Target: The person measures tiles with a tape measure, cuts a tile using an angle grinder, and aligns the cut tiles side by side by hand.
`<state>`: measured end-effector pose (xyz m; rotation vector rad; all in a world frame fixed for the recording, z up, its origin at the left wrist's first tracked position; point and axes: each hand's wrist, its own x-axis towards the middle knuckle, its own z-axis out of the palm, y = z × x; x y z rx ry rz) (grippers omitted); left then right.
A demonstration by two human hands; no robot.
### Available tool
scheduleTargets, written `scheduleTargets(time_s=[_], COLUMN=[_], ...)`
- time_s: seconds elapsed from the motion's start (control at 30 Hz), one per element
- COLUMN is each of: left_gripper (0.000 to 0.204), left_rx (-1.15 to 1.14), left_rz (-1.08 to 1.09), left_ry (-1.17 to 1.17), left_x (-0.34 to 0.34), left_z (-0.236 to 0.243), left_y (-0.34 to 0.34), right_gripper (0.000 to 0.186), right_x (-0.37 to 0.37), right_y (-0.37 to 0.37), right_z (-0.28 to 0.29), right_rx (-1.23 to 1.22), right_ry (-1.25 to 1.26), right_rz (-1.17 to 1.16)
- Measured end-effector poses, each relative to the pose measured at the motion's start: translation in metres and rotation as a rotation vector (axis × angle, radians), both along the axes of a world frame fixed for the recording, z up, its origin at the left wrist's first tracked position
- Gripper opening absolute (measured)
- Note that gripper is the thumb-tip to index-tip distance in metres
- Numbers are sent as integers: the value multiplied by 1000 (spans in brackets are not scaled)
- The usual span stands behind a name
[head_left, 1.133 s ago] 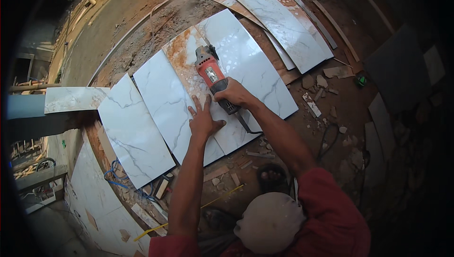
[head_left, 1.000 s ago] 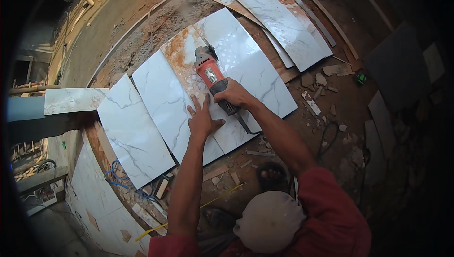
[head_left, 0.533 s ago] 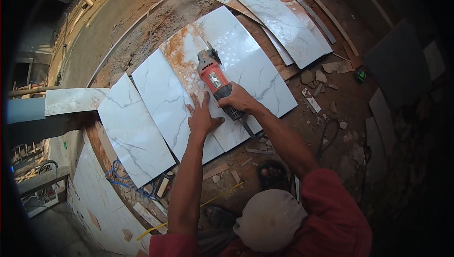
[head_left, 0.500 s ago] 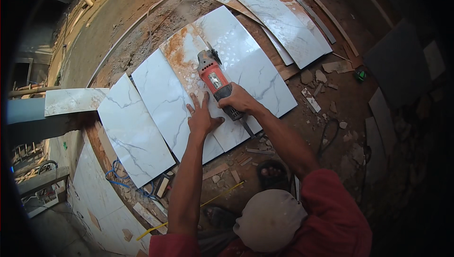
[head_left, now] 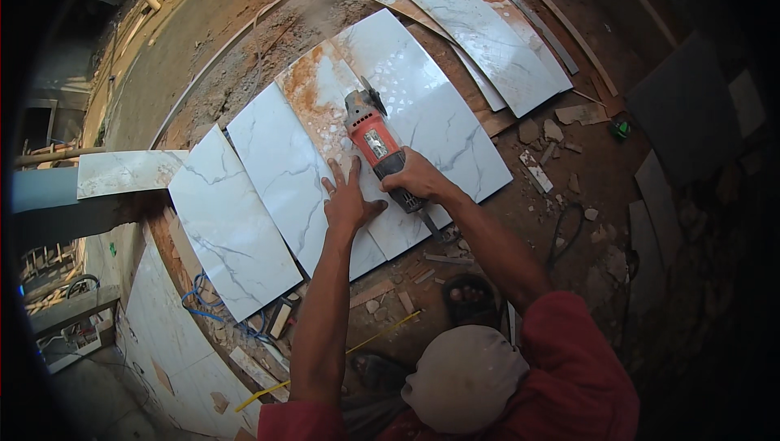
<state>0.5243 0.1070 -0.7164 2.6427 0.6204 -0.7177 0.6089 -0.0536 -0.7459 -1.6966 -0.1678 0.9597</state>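
Note:
My right hand (head_left: 414, 177) is wrapped round the dark rear body of a red and black angle grinder (head_left: 375, 142). The grinder's grey head and disc (head_left: 373, 97) sit over a white marble-patterned tile (head_left: 406, 75), beside a straight line that runs along the slab. Pressed flat on the same tiled surface, my left hand (head_left: 348, 201) has its fingers spread, just left of the grinder, with a ring on one finger. Brown dust and pale chips (head_left: 313, 84) lie on the tile near the disc. Whether the disc touches the tile, I cannot tell.
Another white tile (head_left: 231, 226) lies to the left, and several stacked tiles (head_left: 479, 35) at the far right. Broken pieces (head_left: 536, 173) litter the ground. A yellow tape measure blade (head_left: 386, 330), blue cord (head_left: 199, 299) and a green item (head_left: 620, 130) lie around.
The grinder and my right hand have shifted slightly toward me and to the right. My left hand stays in nearly the same place.

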Motion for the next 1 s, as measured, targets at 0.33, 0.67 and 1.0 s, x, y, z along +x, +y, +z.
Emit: scheduleTargets(time_s=[0.33, 0.67, 1.0], left_gripper=[123, 125, 123], left_rx=[15, 13, 6], left_rz=[-9, -11, -9], left_ry=[-3, -10, -8], left_x=[1, 1, 1], left_z=[-1, -3, 0], left_y=[0, 0, -2], right_gripper=[82, 81, 85], right_x=[-14, -23, -34], right_y=[-13, -25, -36], right_z=[4, 7, 15], right_rx=[11, 9, -46], right_ry=[13, 19, 19], right_rz=[-16, 3, 26])
